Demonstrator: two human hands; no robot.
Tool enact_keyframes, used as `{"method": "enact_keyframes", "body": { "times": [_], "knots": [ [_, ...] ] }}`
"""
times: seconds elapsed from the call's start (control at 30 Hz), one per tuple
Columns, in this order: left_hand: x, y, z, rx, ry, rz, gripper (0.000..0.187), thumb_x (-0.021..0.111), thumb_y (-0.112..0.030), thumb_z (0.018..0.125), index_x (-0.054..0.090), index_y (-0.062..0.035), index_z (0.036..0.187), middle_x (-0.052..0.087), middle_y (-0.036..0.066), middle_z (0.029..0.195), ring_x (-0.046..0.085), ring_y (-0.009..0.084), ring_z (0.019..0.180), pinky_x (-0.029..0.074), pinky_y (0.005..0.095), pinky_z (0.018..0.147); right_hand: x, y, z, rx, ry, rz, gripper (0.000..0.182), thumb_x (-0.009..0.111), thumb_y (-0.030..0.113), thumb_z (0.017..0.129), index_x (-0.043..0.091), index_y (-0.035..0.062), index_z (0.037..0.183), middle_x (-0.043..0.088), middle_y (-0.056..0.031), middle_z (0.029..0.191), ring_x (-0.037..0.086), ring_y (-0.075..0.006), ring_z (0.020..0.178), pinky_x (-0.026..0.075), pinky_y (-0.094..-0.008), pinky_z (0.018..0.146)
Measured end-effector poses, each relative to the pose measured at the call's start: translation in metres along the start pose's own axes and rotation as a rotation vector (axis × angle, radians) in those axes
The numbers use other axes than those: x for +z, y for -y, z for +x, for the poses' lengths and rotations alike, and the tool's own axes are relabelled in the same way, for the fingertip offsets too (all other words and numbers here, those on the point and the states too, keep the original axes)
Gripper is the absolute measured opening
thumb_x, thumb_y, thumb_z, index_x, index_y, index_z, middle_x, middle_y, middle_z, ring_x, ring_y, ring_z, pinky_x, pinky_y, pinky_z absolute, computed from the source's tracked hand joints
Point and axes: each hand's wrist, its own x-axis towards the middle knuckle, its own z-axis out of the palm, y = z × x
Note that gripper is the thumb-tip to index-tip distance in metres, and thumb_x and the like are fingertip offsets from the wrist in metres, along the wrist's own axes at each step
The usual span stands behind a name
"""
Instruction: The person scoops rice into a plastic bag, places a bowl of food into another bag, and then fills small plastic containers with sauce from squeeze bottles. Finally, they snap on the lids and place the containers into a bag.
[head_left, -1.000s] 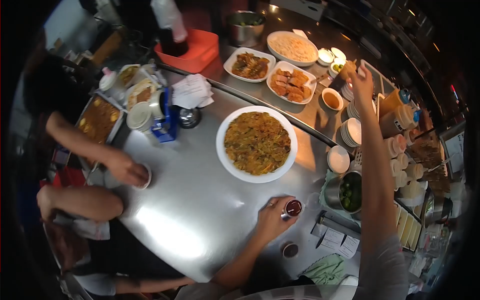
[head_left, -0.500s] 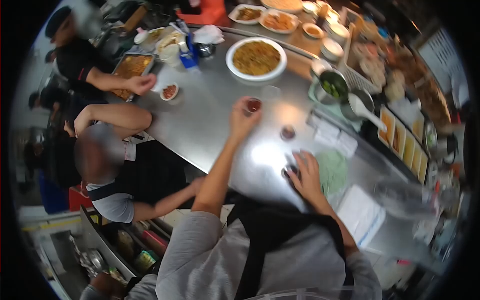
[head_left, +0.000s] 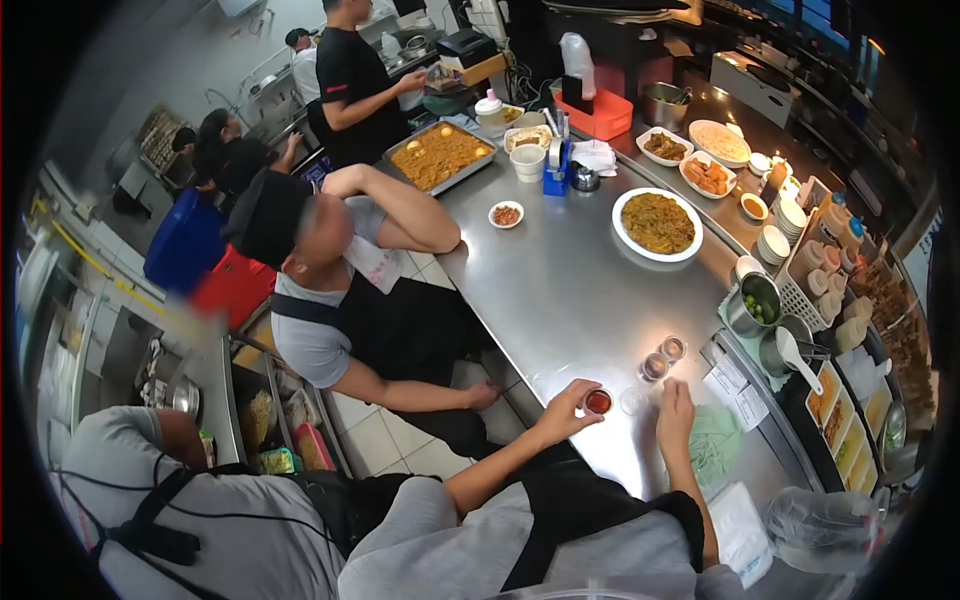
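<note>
Three small sauce cups at lower centre: left hand pinches one red-filled cup; right hand rests loosely curled, empty, beside it.

My sauce cup is red inside, the counter shiny grey, my sleeves grey.

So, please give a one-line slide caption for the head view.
Left hand grips a red sauce cup on the steel counter.
</note>
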Motion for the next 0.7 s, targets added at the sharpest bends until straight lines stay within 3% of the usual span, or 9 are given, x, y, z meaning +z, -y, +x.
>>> {"method": "enact_keyframes", "body": {
  "times": [0.07, 0.13, 0.27, 0.33, 0.4, 0.47, 0.5, 0.6, 0.7],
  "knots": [
    [0.006, -0.008, 0.002, -0.148, 0.106, -0.013, 0.057, 0.075, -0.017, 0.065, 0.049, -0.0030, 0.114, 0.051, 0.012, 0.109, 0.055, 0.0259, 0.093, 0.045, 0.0308, 0.080, 0.011, -0.035, -0.024, 0.440, 0.133, 0.500, 0.044, 0.044, 0.041, 0.088, 0.050, 0.0028, 0.108, 0.058, -0.0098, 0.088, 0.056, -0.0200, 0.069, 0.044, -0.0301, 0.063],
    [0.022, 0.000, 0.002, -0.016, 0.029, 0.011, 0.057, 0.075, -0.015, 0.064, 0.048, -0.0015, 0.114, 0.050, 0.013, 0.109, 0.054, 0.0281, 0.096, 0.045, 0.0323, 0.082, 0.023, -0.059, -0.038, 0.529, 0.117, 0.653, 0.047, 0.044, 0.043, 0.088, 0.049, 0.0028, 0.111, 0.058, -0.0102, 0.092, 0.055, -0.0175, 0.072, 0.043, -0.0286, 0.064],
    [0.021, -0.020, 0.016, -0.138, 0.229, 0.086, 0.055, 0.075, -0.013, 0.062, 0.051, 0.0014, 0.109, 0.053, 0.016, 0.105, 0.057, 0.0303, 0.090, 0.047, 0.0330, 0.077, 0.007, -0.044, -0.048, 0.616, 0.232, 1.085, 0.059, 0.036, 0.050, 0.089, 0.045, -0.0005, 0.119, 0.058, -0.0119, 0.104, 0.055, -0.0145, 0.082, 0.041, -0.0255, 0.069],
    [0.028, -0.019, 0.018, 0.078, 0.225, 0.117, 0.055, 0.075, -0.013, 0.061, 0.052, 0.0017, 0.109, 0.055, 0.016, 0.104, 0.058, 0.0313, 0.089, 0.048, 0.0339, 0.077, -0.001, -0.030, -0.046, 0.478, 0.307, 1.077, 0.052, 0.035, 0.045, 0.091, 0.057, 0.0010, 0.107, 0.063, -0.0102, 0.093, 0.056, -0.0126, 0.076, 0.041, -0.0241, 0.068],
    [0.036, -0.024, 0.018, 0.053, 0.302, 0.090, 0.059, 0.075, -0.013, 0.061, 0.051, 0.0016, 0.112, 0.054, 0.017, 0.107, 0.058, 0.0316, 0.091, 0.048, 0.0343, 0.077, 0.009, -0.041, -0.046, 0.349, 0.269, 0.878, 0.032, 0.052, 0.030, 0.086, 0.062, 0.0024, 0.100, 0.063, -0.0092, 0.087, 0.055, -0.0102, 0.071, 0.042, -0.0225, 0.062],
    [0.041, -0.031, 0.021, 0.049, 0.272, 0.099, 0.062, 0.076, -0.015, 0.061, 0.050, 0.0014, 0.115, 0.055, 0.018, 0.109, 0.058, 0.0304, 0.090, 0.048, 0.0340, 0.076, 0.016, -0.042, -0.045, 0.291, 0.172, 0.748, 0.026, 0.059, 0.021, 0.080, 0.062, 0.0017, 0.098, 0.062, -0.0086, 0.084, 0.055, -0.0095, 0.068, 0.042, -0.0221, 0.059],
    [0.041, -0.038, 0.024, 0.053, 0.283, 0.094, 0.062, 0.076, -0.015, 0.061, 0.050, 0.0014, 0.115, 0.055, 0.018, 0.109, 0.058, 0.0304, 0.090, 0.048, 0.0340, 0.076, 0.018, -0.040, -0.044, 0.227, 0.097, 0.616, 0.024, 0.066, 0.011, 0.074, 0.062, 0.0009, 0.095, 0.062, -0.0081, 0.081, 0.054, -0.0088, 0.065, 0.043, -0.0216, 0.056],
    [0.041, -0.046, 0.029, -0.072, 0.382, 0.088, 0.064, 0.076, -0.016, 0.062, 0.048, -0.0002, 0.118, 0.055, 0.019, 0.109, 0.059, 0.0285, 0.088, 0.048, 0.0334, 0.076, 0.025, -0.042, -0.038, 0.267, -0.003, 0.593, 0.027, 0.072, 0.003, 0.066, 0.062, -0.0010, 0.091, 0.060, -0.0067, 0.076, 0.053, -0.0092, 0.059, 0.043, -0.0211, 0.052],
    [0.049, -0.032, 0.029, 0.027, 0.351, 0.067, 0.068, 0.078, -0.015, 0.060, 0.048, -0.0013, 0.119, 0.058, 0.018, 0.104, 0.060, 0.0299, 0.084, 0.049, 0.0339, 0.072, 0.020, -0.047, -0.031, 0.283, 0.121, 0.563, 0.027, 0.071, 0.005, 0.066, 0.060, -0.0031, 0.090, 0.059, -0.0085, 0.075, 0.056, -0.0112, 0.055, 0.044, -0.0236, 0.048]
  ]
}}
